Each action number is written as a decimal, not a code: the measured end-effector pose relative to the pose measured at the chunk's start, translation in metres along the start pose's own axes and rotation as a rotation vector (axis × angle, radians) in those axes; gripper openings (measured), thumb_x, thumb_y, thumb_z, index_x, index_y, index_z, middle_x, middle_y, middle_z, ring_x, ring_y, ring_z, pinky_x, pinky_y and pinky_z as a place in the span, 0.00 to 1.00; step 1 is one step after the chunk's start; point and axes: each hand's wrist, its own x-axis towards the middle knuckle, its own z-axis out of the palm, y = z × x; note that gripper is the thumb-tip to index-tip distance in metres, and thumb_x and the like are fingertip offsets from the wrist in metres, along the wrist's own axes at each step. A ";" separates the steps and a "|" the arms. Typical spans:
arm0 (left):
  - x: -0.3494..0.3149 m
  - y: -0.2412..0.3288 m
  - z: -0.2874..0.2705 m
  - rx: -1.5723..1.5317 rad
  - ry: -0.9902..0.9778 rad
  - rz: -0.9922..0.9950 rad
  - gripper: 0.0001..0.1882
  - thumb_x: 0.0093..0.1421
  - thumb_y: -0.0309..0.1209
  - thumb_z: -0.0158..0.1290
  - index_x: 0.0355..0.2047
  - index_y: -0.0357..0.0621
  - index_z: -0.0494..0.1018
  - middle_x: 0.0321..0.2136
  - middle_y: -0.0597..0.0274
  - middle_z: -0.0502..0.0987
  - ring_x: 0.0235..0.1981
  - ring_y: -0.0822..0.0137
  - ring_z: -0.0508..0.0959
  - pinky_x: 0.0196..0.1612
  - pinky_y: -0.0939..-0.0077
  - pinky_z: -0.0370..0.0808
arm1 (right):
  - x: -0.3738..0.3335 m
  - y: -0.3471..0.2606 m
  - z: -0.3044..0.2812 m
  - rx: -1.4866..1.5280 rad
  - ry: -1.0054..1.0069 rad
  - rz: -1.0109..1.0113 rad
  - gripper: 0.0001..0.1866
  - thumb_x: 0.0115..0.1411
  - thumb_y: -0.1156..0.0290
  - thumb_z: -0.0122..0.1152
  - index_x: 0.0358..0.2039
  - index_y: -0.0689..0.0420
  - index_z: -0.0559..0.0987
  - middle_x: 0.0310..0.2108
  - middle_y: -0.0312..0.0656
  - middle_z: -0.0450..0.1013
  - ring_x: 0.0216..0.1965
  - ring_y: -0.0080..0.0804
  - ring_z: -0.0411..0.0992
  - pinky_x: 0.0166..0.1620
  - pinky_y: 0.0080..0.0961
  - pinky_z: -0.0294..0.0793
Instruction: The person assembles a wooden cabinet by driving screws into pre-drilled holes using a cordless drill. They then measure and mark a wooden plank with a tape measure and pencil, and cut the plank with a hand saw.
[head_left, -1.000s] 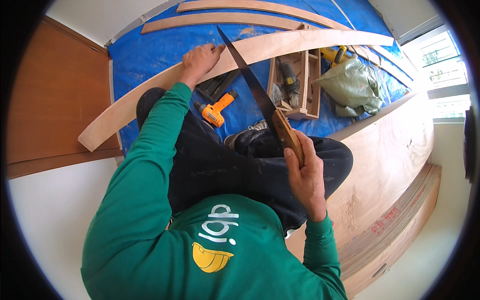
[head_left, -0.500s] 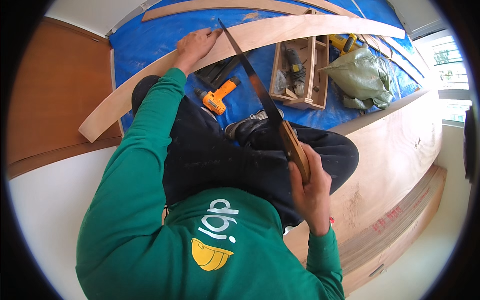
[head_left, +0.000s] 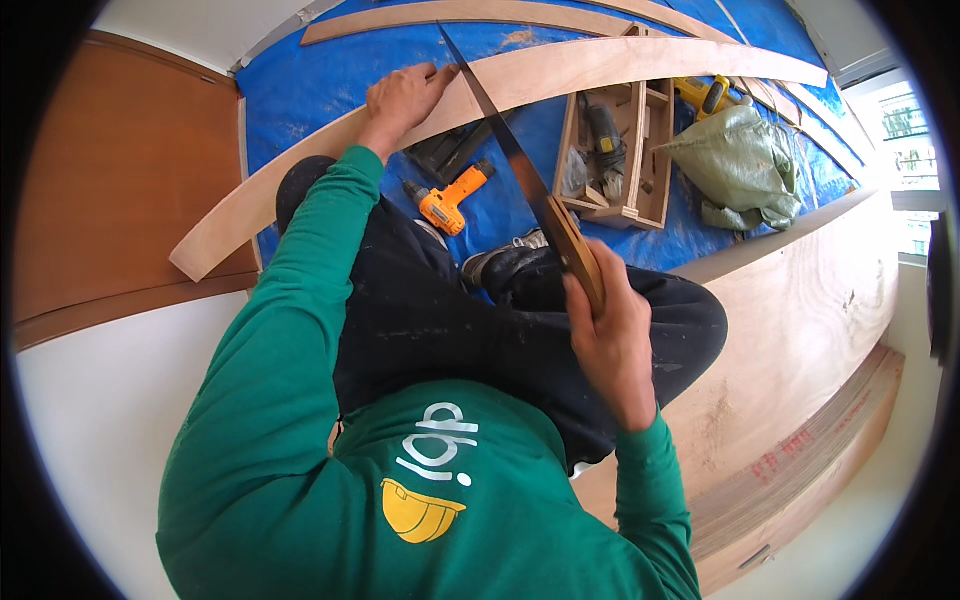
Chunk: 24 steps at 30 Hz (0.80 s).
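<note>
My right hand is wrapped round the wooden handle of a handsaw. Its long dark blade slants away to the upper left and crosses a long, slightly curved wooden plank, with the tip beyond the far edge. Whether the teeth bite into the wood, I cannot tell. My left hand grips the plank just left of the blade, fingers bent over it. The plank passes over my left knee. Below it, an orange cordless drill lies on the blue sheet beside a dark tool or case, partly hidden.
An open wooden toolbox holding a grey power tool stands beyond my feet. Right of it are a green sack and a yellow tool. More strips lie at the back. Stacked boards flank my right side, a brown door my left.
My right hand has pushed the saw forward, and its tip now reaches farther past the plank. My left hand keeps its place on the plank. The whole view has shifted slightly.
</note>
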 end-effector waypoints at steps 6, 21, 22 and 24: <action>0.003 -0.005 0.004 0.005 0.029 0.031 0.40 0.73 0.75 0.42 0.50 0.58 0.89 0.45 0.48 0.91 0.52 0.39 0.88 0.55 0.42 0.82 | 0.011 -0.001 0.003 -0.016 -0.018 0.013 0.23 0.73 0.78 0.67 0.67 0.59 0.76 0.43 0.57 0.85 0.43 0.62 0.86 0.47 0.43 0.85; 0.027 -0.019 0.029 0.024 -0.025 -0.045 0.40 0.73 0.75 0.40 0.51 0.61 0.90 0.51 0.52 0.90 0.56 0.41 0.87 0.57 0.43 0.81 | -0.008 -0.013 -0.040 -0.017 -0.085 0.150 0.20 0.75 0.76 0.66 0.65 0.60 0.77 0.43 0.54 0.86 0.42 0.49 0.89 0.46 0.35 0.85; 0.027 -0.020 0.028 0.032 -0.008 -0.066 0.40 0.73 0.75 0.40 0.51 0.61 0.90 0.52 0.52 0.90 0.56 0.41 0.87 0.58 0.44 0.81 | -0.009 -0.013 -0.039 -0.024 -0.073 0.126 0.20 0.75 0.76 0.66 0.65 0.60 0.77 0.43 0.55 0.85 0.41 0.50 0.88 0.46 0.35 0.84; 0.027 -0.020 0.026 0.023 0.010 -0.046 0.40 0.73 0.75 0.40 0.51 0.62 0.90 0.52 0.52 0.90 0.56 0.41 0.87 0.58 0.44 0.81 | -0.010 -0.011 -0.037 -0.019 -0.051 0.144 0.20 0.75 0.76 0.66 0.65 0.60 0.77 0.42 0.56 0.85 0.41 0.53 0.88 0.46 0.36 0.84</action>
